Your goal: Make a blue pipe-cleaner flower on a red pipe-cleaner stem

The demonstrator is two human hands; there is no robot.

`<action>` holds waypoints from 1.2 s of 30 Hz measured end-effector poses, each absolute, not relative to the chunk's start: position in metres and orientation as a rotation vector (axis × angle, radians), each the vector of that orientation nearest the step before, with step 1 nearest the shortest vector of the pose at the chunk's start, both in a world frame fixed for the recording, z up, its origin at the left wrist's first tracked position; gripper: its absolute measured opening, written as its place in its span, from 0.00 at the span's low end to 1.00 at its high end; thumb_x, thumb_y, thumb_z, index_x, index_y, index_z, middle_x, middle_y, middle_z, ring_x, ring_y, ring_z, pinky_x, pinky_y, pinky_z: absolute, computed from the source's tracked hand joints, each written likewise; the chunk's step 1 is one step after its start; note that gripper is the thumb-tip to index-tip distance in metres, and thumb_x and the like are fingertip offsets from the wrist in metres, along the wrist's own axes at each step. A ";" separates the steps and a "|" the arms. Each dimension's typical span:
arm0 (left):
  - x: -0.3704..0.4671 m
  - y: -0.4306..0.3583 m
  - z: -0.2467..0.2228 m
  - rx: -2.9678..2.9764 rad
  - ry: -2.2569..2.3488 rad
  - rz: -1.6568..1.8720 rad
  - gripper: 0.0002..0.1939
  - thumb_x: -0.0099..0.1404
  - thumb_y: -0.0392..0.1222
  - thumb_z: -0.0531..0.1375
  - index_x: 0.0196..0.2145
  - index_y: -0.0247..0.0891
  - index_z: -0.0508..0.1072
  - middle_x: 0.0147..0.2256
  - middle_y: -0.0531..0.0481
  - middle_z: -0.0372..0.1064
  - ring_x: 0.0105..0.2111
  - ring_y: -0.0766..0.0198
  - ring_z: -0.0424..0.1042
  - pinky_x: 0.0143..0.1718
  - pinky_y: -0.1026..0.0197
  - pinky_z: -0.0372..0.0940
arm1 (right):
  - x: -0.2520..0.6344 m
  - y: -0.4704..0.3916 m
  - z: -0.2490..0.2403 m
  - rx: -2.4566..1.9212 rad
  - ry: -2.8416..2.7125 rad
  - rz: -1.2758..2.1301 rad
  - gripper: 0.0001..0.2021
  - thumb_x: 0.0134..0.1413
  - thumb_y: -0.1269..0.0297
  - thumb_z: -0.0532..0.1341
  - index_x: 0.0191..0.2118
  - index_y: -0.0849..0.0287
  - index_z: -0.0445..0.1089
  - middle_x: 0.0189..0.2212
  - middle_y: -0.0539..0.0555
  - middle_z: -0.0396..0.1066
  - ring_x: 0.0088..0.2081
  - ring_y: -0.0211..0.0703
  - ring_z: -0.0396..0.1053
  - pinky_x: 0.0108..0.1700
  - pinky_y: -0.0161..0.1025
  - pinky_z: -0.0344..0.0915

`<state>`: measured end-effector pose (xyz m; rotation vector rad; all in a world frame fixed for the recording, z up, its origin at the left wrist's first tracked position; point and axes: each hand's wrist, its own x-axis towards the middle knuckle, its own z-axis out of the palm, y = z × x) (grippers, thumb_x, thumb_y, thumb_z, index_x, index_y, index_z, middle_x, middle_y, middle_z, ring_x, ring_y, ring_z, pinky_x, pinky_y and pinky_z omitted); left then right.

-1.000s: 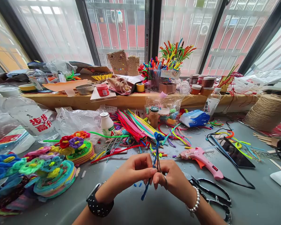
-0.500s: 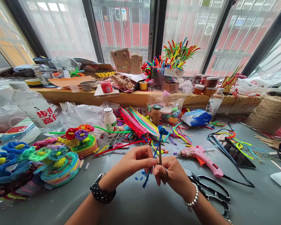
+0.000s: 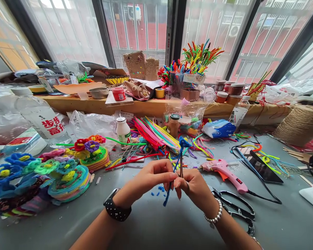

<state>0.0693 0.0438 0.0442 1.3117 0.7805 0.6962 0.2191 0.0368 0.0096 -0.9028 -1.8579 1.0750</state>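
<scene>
Pinched between the thumb and fingers of my left hand is a blue pipe cleaner. Its upper end is curled into a fuzzy blue flower-like head, and its lower end hangs below my fingertips. My right hand is closed around what look like small scissors, narrow metal blades pointing up beside the blue stem. The handles are mostly hidden in the palm. Both hands meet above the grey table. Small blue fluff scraps lie on the table beyond and below my left hand.
Pipe-cleaner flowers stand at left. Behind my hands lie bundled pipe cleaners and a small white bottle. At right are a pink glue gun with its cord, large black-handled scissors, a phone and a twine spool.
Both hands have shifted slightly right in view, still holding the blue pipe cleaner and the small scissors. The blue head stands slightly higher and further right. The camera view has moved a little.
</scene>
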 end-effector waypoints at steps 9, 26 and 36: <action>0.066 0.046 0.042 1.354 0.786 0.824 0.09 0.56 0.40 0.55 0.22 0.34 0.62 0.20 0.55 0.61 0.22 0.72 0.59 0.25 0.68 0.55 | 0.221 0.039 0.006 -1.015 -1.870 1.081 0.32 0.46 0.41 0.46 0.08 0.62 0.63 0.09 0.47 0.53 0.17 0.31 0.54 0.25 0.31 0.53; 0.073 0.039 0.037 1.249 0.653 0.858 0.07 0.55 0.41 0.56 0.24 0.34 0.64 0.26 0.49 0.68 0.29 0.64 0.67 0.33 0.62 0.59 | 0.219 0.036 0.006 -0.817 -1.876 1.555 0.23 0.42 0.47 0.56 0.15 0.63 0.68 0.10 0.46 0.56 0.16 0.30 0.53 0.19 0.30 0.51; 0.068 0.050 0.037 0.819 0.781 1.208 0.05 0.52 0.39 0.60 0.25 0.35 0.67 0.23 0.55 0.67 0.27 0.71 0.67 0.34 0.67 0.61 | 0.220 0.041 0.007 -1.015 -1.757 1.173 0.21 0.46 0.49 0.54 0.19 0.63 0.70 0.14 0.48 0.58 0.20 0.31 0.55 0.24 0.30 0.54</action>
